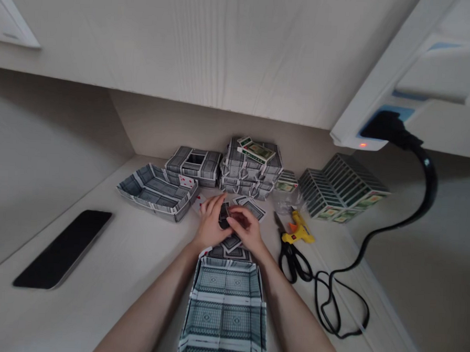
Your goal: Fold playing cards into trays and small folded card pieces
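My left hand (pixel 210 222) and my right hand (pixel 247 227) meet over the middle of the white desk (pixel 107 274). Both pinch a small folded playing card (pixel 224 216) with a dark patterned back. Loose cards (pixel 252 208) lie flat under and just beyond my hands. In front of me, between my forearms, sits a long open tray built from playing cards (pixel 225 307). A similar card tray (pixel 155 191) rests to the left behind my hands.
Card-built boxes (pixel 195 165) and a taller stack (pixel 251 169) stand at the back. Rows of card packs (pixel 342 189) lie right. A yellow glue gun (pixel 301 229), black scissors (pixel 293 258) and a black cable (pixel 342 302) are on the right. A black phone (pixel 63 248) lies left.
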`<state>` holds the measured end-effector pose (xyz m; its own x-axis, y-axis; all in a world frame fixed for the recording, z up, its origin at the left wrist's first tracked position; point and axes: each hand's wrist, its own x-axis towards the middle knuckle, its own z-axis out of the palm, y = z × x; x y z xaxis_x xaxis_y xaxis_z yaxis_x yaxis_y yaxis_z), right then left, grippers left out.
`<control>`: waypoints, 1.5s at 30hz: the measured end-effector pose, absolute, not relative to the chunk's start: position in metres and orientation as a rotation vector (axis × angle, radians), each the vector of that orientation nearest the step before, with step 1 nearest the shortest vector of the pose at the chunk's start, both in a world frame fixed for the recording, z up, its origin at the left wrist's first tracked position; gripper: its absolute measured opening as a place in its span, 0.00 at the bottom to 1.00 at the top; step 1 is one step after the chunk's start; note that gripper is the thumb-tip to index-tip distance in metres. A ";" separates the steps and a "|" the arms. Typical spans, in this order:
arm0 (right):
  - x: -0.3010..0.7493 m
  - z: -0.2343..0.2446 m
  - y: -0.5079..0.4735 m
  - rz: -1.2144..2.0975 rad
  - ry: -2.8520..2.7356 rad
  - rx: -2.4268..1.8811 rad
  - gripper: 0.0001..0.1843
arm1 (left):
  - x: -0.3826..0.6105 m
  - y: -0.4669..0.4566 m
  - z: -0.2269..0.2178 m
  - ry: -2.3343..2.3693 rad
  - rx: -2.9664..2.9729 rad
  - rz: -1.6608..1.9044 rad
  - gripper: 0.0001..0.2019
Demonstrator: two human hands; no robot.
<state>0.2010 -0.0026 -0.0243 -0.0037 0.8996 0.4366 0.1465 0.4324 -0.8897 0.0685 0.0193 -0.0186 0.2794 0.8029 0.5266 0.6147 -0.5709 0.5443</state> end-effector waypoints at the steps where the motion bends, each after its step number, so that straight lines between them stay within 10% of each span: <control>1: 0.202 -0.023 -0.003 0.773 -1.490 -0.974 0.11 | 0.068 0.020 -0.019 1.307 2.299 1.172 0.35; 18: 0.203 -0.039 0.007 0.798 -1.491 -1.093 0.24 | 0.065 0.032 -0.030 1.041 1.603 1.293 0.16; 45: 0.209 -0.038 0.014 1.055 -1.166 -1.147 0.13 | 0.061 0.039 -0.034 1.054 1.695 1.080 0.11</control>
<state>0.2093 0.0139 -0.0385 0.1078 0.9868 0.1210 -0.0216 0.1240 -0.9920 0.0610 0.0388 -0.0335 0.2729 0.9345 0.2286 0.2058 -0.2888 0.9350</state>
